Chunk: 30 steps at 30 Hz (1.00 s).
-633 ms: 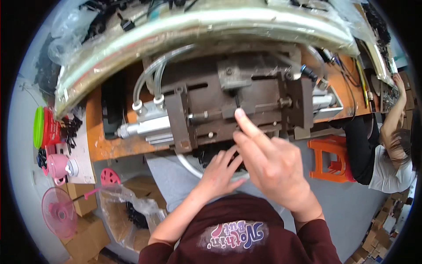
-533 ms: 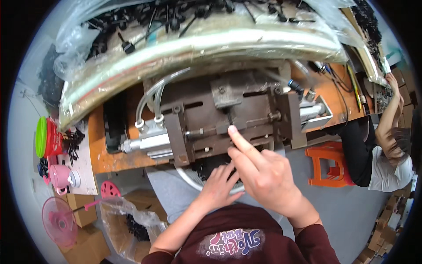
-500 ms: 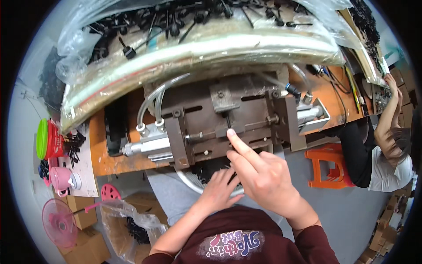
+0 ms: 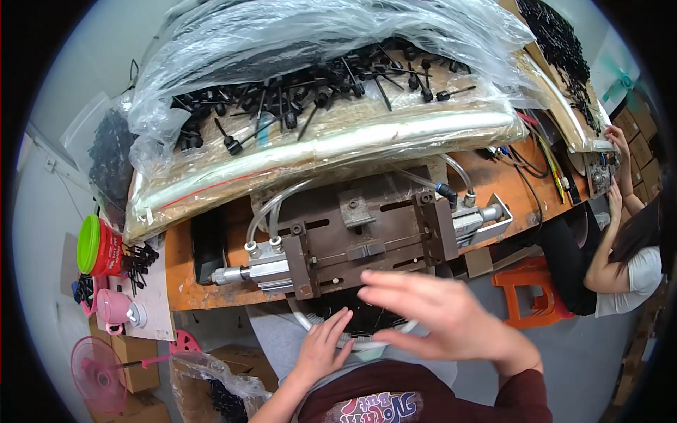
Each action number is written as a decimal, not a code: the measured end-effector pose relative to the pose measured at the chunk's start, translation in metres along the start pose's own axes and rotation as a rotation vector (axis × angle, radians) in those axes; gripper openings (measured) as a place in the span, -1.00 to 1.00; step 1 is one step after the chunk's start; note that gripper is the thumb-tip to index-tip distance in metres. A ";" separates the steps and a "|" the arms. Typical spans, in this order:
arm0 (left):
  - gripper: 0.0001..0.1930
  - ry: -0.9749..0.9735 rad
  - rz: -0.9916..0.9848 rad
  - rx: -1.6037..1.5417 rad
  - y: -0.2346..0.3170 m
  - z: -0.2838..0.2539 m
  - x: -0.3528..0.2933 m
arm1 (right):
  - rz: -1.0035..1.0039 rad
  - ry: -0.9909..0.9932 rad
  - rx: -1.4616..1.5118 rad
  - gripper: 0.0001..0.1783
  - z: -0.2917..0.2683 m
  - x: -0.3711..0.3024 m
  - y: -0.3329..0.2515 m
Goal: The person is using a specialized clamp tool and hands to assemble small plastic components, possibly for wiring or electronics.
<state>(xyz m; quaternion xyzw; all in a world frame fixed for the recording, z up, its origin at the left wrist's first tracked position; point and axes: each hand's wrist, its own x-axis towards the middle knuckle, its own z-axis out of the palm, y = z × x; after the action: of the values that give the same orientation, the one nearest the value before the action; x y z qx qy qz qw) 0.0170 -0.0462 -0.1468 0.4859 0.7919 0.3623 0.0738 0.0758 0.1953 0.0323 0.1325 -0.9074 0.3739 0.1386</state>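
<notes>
My right hand (image 4: 441,310) hovers above the near edge of a brown metal fixture (image 4: 328,243), fingers stretched out and nothing in them. My left hand (image 4: 323,350) lies open at the rim of a round white basket (image 4: 300,315) on my lap. Thin black parts (image 4: 360,315) fill the basket, partly covered by my right hand. At the fixture's middle sits a small grey block pair (image 4: 366,251) below a bolted metal bracket (image 4: 357,209). Silver air cylinders flank it, the left cylinder (image 4: 268,271) and the right cylinder (image 4: 472,224), with clear hoses attached.
Behind the fixture, a plastic-wrapped padded edge (image 4: 324,148) fronts a heap of black stemmed parts (image 4: 289,106). A dark phone-like slab (image 4: 209,243) lies left. A pink fan (image 4: 99,374) stands lower left. Another person (image 4: 627,261) works at right beside an orange stool (image 4: 525,292).
My right hand has drawn back from the fixture's middle, its pointing finger now joined by the others. The slim black piece under that fingertip no longer shows there. The view has tilted upward.
</notes>
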 end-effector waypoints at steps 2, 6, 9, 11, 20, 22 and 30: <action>-0.32 0.044 -0.045 -0.011 -0.005 0.000 -0.008 | -0.134 0.071 -0.135 -0.50 -0.027 0.026 0.007; -0.34 0.150 -0.087 -0.014 -0.012 0.005 -0.019 | -0.132 0.534 -0.311 -0.53 -0.058 0.109 0.031; -0.35 0.195 -0.172 -0.043 -0.018 0.012 -0.028 | -0.186 0.587 -0.482 -0.24 -0.068 0.178 0.038; -0.35 0.234 -0.184 -0.024 -0.028 0.017 -0.036 | -0.120 0.578 -0.671 -0.23 -0.070 0.228 0.050; -0.35 0.356 -0.448 -0.035 -0.041 0.021 -0.058 | 0.147 0.397 -0.957 -0.80 -0.111 0.357 0.120; -0.35 0.390 -0.446 -0.031 -0.047 0.023 -0.058 | 0.000 0.631 -0.772 -0.64 -0.135 0.369 0.104; -0.35 0.416 -0.429 -0.049 -0.047 0.023 -0.053 | 0.272 0.284 -1.087 -0.57 -0.148 0.346 0.105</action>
<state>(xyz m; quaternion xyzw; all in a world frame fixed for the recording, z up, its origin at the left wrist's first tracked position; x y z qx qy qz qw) 0.0220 -0.0911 -0.2060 0.2208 0.8656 0.4494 -0.0036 -0.2584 0.3258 0.1866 -0.1272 -0.9505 -0.1174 0.2581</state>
